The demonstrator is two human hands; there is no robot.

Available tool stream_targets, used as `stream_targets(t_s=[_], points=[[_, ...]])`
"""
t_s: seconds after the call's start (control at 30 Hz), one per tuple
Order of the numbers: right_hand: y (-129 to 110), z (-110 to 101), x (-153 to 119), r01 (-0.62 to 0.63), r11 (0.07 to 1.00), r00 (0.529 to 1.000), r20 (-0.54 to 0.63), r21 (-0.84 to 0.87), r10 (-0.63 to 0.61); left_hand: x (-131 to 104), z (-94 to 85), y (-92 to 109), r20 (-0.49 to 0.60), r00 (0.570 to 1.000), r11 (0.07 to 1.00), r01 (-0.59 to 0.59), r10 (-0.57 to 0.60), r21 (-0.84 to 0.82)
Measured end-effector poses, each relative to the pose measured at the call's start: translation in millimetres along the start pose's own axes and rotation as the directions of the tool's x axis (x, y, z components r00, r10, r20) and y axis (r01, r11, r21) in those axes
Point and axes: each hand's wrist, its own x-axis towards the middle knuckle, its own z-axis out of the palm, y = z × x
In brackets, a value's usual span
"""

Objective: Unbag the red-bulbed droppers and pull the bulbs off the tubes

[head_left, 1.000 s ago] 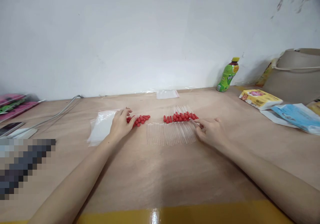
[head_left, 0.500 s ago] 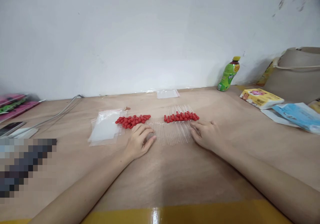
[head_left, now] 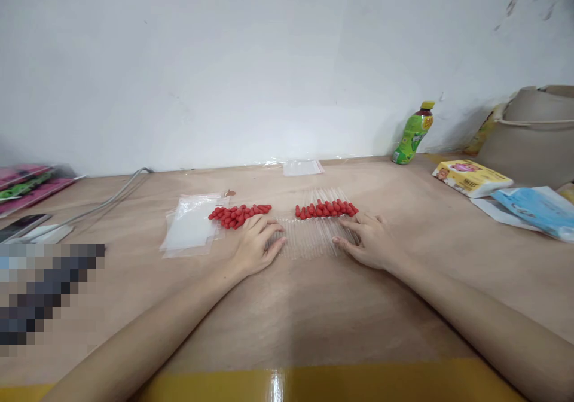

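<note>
A row of thin clear tubes (head_left: 309, 238) lies side by side on the wooden table. My left hand (head_left: 262, 243) rests at the row's left end, thumb and fingers apart. At the right end is my right hand (head_left: 363, 239), its thumb and index finger spread over the tubes. Behind the row lie red-bulbed pieces (head_left: 326, 209), with more clear tubes extending behind them. A loose pile of red bulbs (head_left: 237, 215) sits just beyond my left hand. Clear plastic bags (head_left: 191, 222) are stacked to the left of that pile.
A green bottle (head_left: 412, 133) stands by the wall. Rightward are a yellow pack (head_left: 473, 176), a blue packet (head_left: 536, 209) and a beige bucket (head_left: 533, 139). A small clear bag (head_left: 302, 168) lies at the back. A grey cable (head_left: 112, 195) and a phone (head_left: 24, 227) are on the left.
My left hand has shifted slightly right along the tubes. My right thumb has moved left over the tubes, away from the index finger. The camera view has shifted a little.
</note>
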Motion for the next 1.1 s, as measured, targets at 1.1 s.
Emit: stream_targets(t_s=[1.1], points=[[-29, 15, -4, 0.347, 0.907, 0.859, -0.470, 0.239, -0.205, -4, -3.1, 5, -0.014, 1.000, 0.999, 0.017, -0.017, 0.039]])
